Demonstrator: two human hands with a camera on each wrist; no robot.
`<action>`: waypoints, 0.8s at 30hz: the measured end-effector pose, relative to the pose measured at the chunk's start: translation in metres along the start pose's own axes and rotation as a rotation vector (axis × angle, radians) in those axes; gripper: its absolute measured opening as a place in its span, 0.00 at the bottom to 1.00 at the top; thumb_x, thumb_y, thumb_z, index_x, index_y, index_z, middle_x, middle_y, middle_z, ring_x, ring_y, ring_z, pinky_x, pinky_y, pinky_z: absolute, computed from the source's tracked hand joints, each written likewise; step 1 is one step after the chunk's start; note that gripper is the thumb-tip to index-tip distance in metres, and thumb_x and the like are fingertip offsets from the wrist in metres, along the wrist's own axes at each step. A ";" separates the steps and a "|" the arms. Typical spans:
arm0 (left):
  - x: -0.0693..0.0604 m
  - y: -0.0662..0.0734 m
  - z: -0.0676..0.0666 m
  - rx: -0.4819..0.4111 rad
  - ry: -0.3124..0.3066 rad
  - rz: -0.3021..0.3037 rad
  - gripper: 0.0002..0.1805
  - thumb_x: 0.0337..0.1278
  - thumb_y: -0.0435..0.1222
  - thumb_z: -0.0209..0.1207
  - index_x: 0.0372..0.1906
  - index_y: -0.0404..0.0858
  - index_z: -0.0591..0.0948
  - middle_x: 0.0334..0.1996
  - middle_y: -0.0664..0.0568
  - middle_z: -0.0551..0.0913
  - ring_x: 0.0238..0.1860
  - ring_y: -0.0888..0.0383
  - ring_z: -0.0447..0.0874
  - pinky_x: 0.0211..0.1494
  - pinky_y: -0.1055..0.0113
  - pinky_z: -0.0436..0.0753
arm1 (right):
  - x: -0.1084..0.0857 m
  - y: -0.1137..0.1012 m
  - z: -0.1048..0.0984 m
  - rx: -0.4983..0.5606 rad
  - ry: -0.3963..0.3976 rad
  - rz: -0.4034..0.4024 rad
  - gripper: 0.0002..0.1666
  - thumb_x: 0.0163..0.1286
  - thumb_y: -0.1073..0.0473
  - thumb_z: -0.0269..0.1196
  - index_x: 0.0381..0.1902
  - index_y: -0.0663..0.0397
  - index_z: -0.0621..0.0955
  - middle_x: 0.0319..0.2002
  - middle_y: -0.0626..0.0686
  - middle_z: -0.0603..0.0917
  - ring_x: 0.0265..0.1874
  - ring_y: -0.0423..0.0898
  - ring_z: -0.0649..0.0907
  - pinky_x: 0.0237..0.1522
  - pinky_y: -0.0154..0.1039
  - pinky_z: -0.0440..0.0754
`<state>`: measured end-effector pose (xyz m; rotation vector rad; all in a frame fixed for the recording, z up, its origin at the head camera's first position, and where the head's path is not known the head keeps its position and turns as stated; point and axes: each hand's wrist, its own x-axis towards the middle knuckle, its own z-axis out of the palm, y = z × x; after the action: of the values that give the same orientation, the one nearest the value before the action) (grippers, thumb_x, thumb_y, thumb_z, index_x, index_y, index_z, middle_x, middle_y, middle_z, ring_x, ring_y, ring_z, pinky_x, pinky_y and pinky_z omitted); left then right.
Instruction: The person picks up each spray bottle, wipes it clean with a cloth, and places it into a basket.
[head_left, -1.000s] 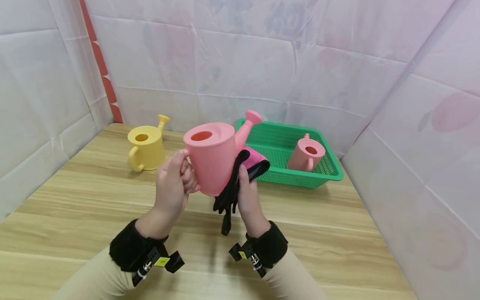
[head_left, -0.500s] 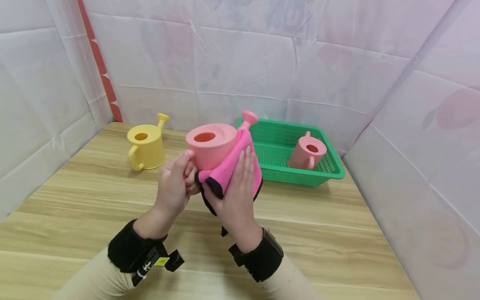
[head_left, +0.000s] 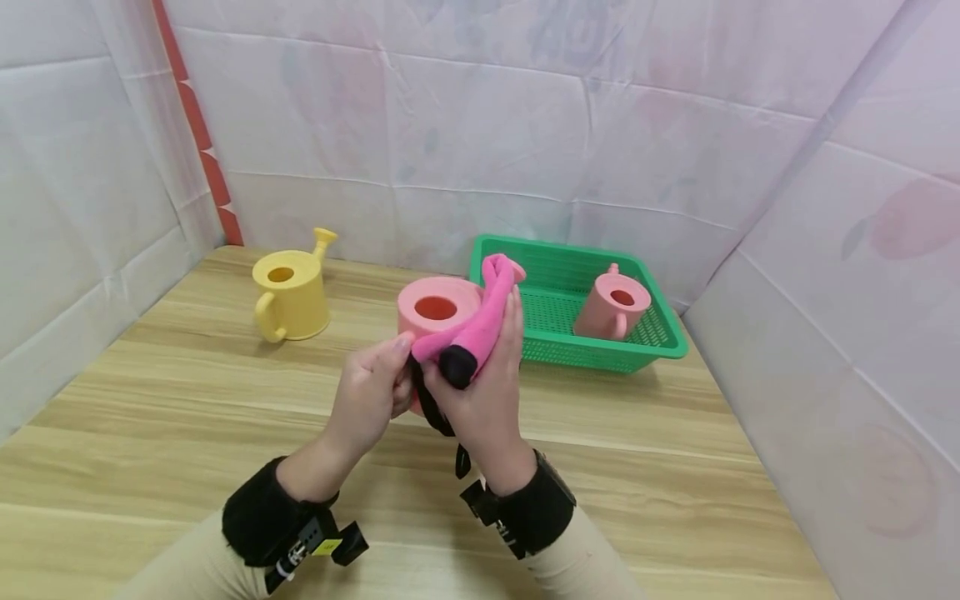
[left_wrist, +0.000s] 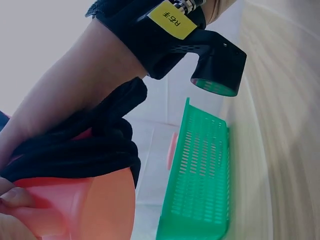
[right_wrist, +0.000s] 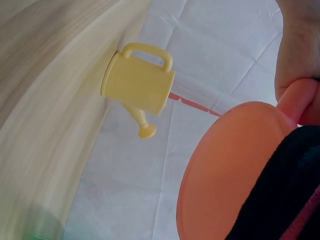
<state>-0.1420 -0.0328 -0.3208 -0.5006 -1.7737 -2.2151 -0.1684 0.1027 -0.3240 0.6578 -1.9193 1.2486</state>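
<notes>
In the head view, a pink watering can (head_left: 412,322) is held above the table (head_left: 645,483) by the left hand (head_left: 367,396), its fingers curled. The spout (head_left: 519,271) is wrapped by a pink cloth (head_left: 483,325), pinched between the right hand's (head_left: 480,408) thumb and extended fingers; wiping seems in hand, and a steady can while the cloth is slid along seems called for.

In the left wrist view, the handle (left_wrist: 42,221) is gripped; a green basket (left_wrist: 200,155) is seen beyond.

In the right wrist view, a yellow watering can (right_wrist: 137,82) is seen apart.
</notes>
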 end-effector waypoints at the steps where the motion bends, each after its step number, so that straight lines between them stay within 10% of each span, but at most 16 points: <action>1: 0.000 0.000 0.000 0.010 -0.005 0.007 0.28 0.70 0.41 0.45 0.11 0.36 0.59 0.06 0.51 0.55 0.07 0.61 0.50 0.09 0.63 0.48 | 0.001 0.000 0.000 0.034 0.006 0.003 0.56 0.51 0.51 0.67 0.70 0.58 0.50 0.70 0.58 0.52 0.67 0.53 0.57 0.63 0.53 0.59; 8: -0.003 0.001 0.002 0.057 -0.033 0.041 0.25 0.70 0.37 0.44 0.13 0.36 0.61 0.06 0.52 0.57 0.08 0.60 0.52 0.09 0.64 0.50 | 0.017 -0.027 -0.008 0.304 -0.005 0.007 0.50 0.53 0.62 0.64 0.68 0.68 0.51 0.68 0.61 0.56 0.63 0.53 0.64 0.61 0.50 0.64; 17: -0.004 -0.007 0.003 0.001 -0.052 0.117 0.25 0.72 0.36 0.41 0.14 0.36 0.59 0.06 0.51 0.55 0.08 0.59 0.49 0.09 0.66 0.48 | 0.007 -0.009 0.002 0.157 0.051 0.012 0.54 0.53 0.52 0.69 0.71 0.56 0.52 0.70 0.53 0.53 0.66 0.51 0.57 0.62 0.51 0.60; 24: -0.001 -0.003 -0.001 -0.131 0.015 0.016 0.26 0.71 0.43 0.43 0.15 0.36 0.58 0.07 0.51 0.52 0.08 0.59 0.47 0.10 0.65 0.47 | 0.011 -0.007 0.001 0.200 -0.006 -0.023 0.53 0.51 0.55 0.68 0.69 0.60 0.54 0.65 0.57 0.61 0.59 0.52 0.66 0.58 0.49 0.67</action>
<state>-0.1428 -0.0325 -0.3242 -0.5221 -1.6189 -2.3283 -0.1702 0.0986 -0.3120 0.7837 -1.8010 1.4375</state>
